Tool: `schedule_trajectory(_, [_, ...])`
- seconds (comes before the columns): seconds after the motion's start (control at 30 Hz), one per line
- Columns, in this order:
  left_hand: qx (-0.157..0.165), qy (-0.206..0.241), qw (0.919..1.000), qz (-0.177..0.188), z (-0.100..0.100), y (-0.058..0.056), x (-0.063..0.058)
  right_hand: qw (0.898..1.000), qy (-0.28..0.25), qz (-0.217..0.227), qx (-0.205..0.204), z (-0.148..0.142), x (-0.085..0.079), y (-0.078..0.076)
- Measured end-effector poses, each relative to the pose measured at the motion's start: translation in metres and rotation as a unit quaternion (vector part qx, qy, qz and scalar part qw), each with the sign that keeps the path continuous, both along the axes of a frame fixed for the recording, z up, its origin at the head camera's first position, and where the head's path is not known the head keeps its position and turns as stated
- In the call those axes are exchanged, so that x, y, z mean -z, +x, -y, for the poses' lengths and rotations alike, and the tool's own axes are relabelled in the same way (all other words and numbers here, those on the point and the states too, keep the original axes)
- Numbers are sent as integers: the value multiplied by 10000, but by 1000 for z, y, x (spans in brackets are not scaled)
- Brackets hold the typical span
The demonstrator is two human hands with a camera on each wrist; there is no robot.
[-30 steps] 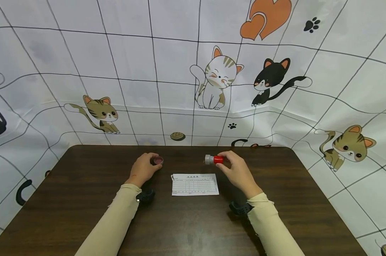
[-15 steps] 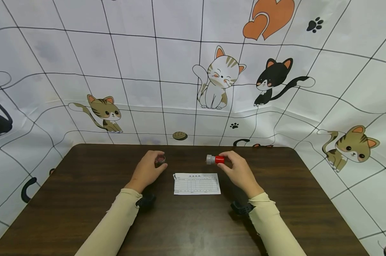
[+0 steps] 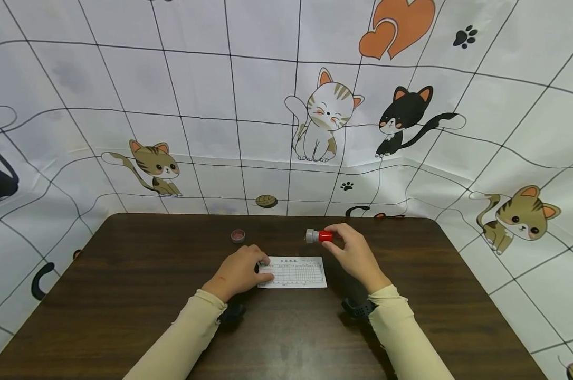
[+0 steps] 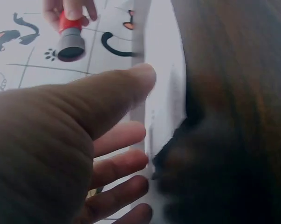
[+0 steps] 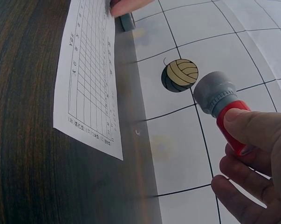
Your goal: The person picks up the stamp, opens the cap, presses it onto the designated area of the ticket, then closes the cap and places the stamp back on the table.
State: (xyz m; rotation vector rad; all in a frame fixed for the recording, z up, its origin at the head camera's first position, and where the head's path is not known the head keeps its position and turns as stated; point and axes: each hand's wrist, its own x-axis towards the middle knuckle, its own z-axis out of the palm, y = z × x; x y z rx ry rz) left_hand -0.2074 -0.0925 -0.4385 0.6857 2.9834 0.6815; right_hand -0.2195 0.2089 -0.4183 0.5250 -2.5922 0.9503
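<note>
Head view: the left hand (image 3: pixel 242 269), fingers extended, is over the left edge of the printed form (image 3: pixel 297 272), probably to steady it, while beyond its far edge the right hand (image 3: pixel 355 257) pinches a red-handled stamp (image 3: pixel 324 236), likely needing turning face-down next.

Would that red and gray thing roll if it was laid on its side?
The red and gray thing probably could roll, since its sides look round. It might curve, because the gray end is wider than the red handle.
</note>
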Motion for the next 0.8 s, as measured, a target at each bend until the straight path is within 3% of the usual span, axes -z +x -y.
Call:
schedule_trajectory(0.43, [-44, -111, 9997, -194, -5, -11, 7, 10000, 8, 53, 55, -2, 0, -2])
schedule_trajectory(0.8, [-117, -27, 9999, -63, -9, -20, 11, 9998, -18, 113, 188, -5, 3, -3])
